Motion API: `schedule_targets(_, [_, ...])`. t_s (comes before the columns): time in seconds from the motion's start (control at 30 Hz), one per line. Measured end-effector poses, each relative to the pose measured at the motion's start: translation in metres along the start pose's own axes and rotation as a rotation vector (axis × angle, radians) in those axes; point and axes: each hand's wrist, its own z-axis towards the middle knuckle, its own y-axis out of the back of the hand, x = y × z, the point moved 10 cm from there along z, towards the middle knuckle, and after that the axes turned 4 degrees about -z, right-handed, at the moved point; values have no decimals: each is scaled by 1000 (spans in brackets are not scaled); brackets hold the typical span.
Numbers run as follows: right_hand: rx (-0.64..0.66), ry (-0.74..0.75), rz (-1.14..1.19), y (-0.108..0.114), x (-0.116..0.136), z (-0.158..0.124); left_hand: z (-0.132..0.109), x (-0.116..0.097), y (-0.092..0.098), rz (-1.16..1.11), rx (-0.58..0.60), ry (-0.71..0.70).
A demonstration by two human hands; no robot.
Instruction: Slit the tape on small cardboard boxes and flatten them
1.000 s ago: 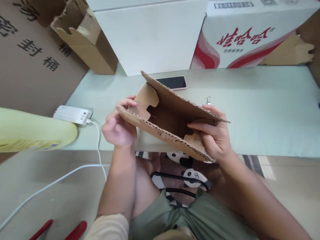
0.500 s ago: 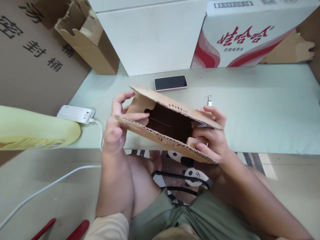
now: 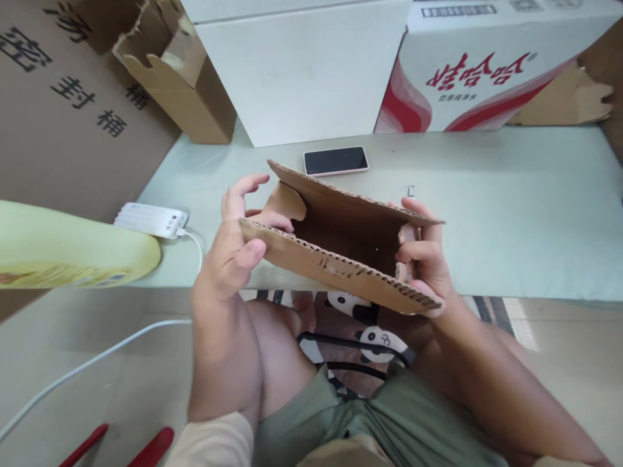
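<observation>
I hold a small brown corrugated cardboard box (image 3: 335, 269) above the near edge of the pale green table (image 3: 511, 214), its open top facing me. My left hand (image 3: 233, 250) grips its left end, thumb on the near wall and a finger pressed on the left end flap inside; the other fingers stick up. My right hand (image 3: 428, 259) grips the right end, fingers curled over the right end flap. The dark inside of the box shows between the two long walls.
A phone (image 3: 335, 160) lies face up behind the box. A white box (image 3: 302, 71), a red-and-white printed carton (image 3: 487, 65) and brown cartons (image 3: 73, 104) line the back and left. A white power bank (image 3: 150, 220) with cable lies at the left, by a yellow object (image 3: 68, 250).
The box's long walls closed nearer together, then spread apart again. Both end flaps have been pushed further inward, and the phone behind is uncovered.
</observation>
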Motion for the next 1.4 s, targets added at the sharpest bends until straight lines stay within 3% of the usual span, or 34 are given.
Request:
schedule_targets(0.1, [-58, 123, 33, 7, 13, 0, 0, -1, -5, -26, 44, -20])
schedule_targets(0.3, [100, 132, -78, 2, 20, 4, 2, 8, -10, -100, 29, 36])
schedule_targets(0.43, [12, 150, 14, 5, 17, 4, 4, 5, -11, -158, 8, -91])
schedule_targets(0.53, [-77, 126, 119, 7, 11, 2, 5, 10, -9, -256, -59, -125])
schedule_targets(0.63, [-38, 63, 156, 2, 10, 1, 5, 19, -3, -360, -193, -103])
schedule_targets(0.73, [13, 6, 250, -1, 9, 0, 5, 26, 0, -302, -252, -27])
schedule_targets(0.83, [-76, -23, 245, 7, 2, 1, 4, 36, 4, -197, -274, 62])
schedule_targets(0.9, [-178, -109, 196, 15, -14, 1, 2, 45, 14, -254, -352, 88])
schedule_targets(0.97, [-214, -299, 135, 16, -38, -1, -4, 64, 29, -404, -513, 142])
schedule_targets(1.03, [-123, -508, 143, 5, -61, -5, -12, 84, 40, -542, -671, 206])
schedule_targets(1.1, [32, -573, 266, -14, -64, -6, -16, 99, 44, -612, -756, 254])
schedule_targets(1.17, [158, -442, 367, -26, -44, 0, -14, 106, 38, -651, -747, 306])
schedule_targets(1.27, [163, -112, 252, -19, -3, 9, -11, 107, 13, -773, -652, 436])
schedule_targets(1.4, [119, 35, 33, -10, 14, 9, -6, 91, -39, -920, -296, 581])
